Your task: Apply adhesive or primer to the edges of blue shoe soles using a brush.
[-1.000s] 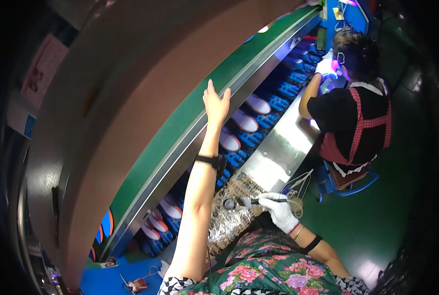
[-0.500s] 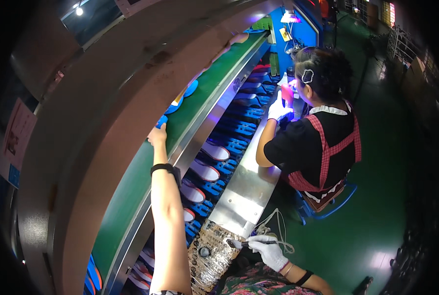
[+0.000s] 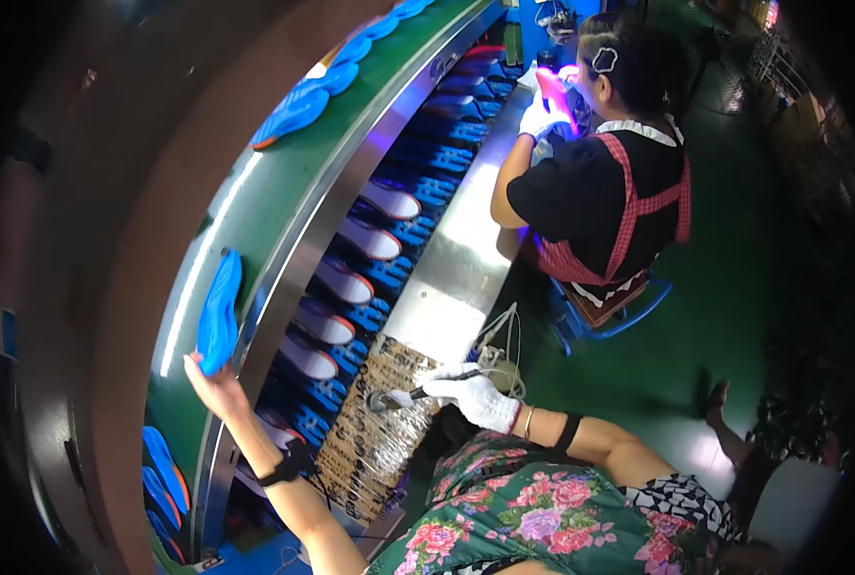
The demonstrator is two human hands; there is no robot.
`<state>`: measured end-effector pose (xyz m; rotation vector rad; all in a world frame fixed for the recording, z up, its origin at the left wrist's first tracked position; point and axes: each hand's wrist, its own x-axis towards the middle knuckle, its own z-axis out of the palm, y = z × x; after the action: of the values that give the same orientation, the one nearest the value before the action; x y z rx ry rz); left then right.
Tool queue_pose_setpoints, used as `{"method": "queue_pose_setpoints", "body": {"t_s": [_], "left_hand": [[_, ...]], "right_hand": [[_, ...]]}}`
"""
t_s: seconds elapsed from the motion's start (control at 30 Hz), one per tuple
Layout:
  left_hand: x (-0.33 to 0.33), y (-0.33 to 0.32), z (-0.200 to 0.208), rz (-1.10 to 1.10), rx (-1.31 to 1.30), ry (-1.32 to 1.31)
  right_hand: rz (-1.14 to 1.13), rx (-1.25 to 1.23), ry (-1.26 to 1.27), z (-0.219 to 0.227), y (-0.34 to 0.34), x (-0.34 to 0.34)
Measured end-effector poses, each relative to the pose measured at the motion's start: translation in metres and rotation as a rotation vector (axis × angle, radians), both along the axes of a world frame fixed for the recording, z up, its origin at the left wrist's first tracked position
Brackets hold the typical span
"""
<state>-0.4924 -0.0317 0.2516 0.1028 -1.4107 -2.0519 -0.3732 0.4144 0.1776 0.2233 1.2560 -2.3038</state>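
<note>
Over the green conveyor belt point(image 3: 193, 278), my bare left hand point(image 3: 219, 388) grips the near end of a blue shoe sole point(image 3: 219, 311), its long side pointing away from me. A black band is on that wrist. My right hand point(image 3: 480, 398), in a white glove, is closed round a brush point(image 3: 410, 394) with a dark handle. The brush's round head is over a plastic-covered, brown-stained work board point(image 3: 375, 436), close to or touching it. More blue soles point(image 3: 298, 110) lie along the far part of the belt, and several blue ones with orange edges point(image 3: 166, 465) lie nearest me.
Below the belt's metal rail, white-faced soles point(image 3: 370, 240) sit on a rack with blue holders point(image 3: 380, 311). A metal ledge point(image 3: 447, 297) borders it. To the right, a co-worker point(image 3: 600, 192) sits on a blue-framed chair point(image 3: 605, 321), handling something pink-lit. A brown curved housing point(image 3: 150, 240) overhangs the left.
My left hand has come back toward me from farther up the belt, bringing a blue sole. The view has shifted, and my right hand still holds the brush over the board.
</note>
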Motion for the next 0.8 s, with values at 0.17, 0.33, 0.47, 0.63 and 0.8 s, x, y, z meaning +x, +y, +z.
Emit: {"method": "queue_pose_setpoints", "body": {"t_s": [0.17,0.33,0.47,0.63,0.8], "left_hand": [[0.122,0.070,-0.005,0.211,-0.169,-0.188],[0.147,0.067,-0.061,-0.032,0.178,-0.282],[0.143,0.110,-0.051,-0.224,0.397,-0.488],[0.168,0.138,-0.087,-0.359,0.494,-0.398],[0.193,0.178,-0.100,-0.506,0.623,-0.305]], "right_hand": [[0.036,-0.087,-0.063,0.005,-0.019,0.000],[0.069,-0.150,-0.022,0.046,-0.041,-0.008],[0.056,-0.193,0.044,0.071,-0.059,-0.018],[0.119,-0.047,0.423,0.117,-0.075,-0.025],[0.148,0.105,0.660,0.121,-0.080,-0.026]]}}
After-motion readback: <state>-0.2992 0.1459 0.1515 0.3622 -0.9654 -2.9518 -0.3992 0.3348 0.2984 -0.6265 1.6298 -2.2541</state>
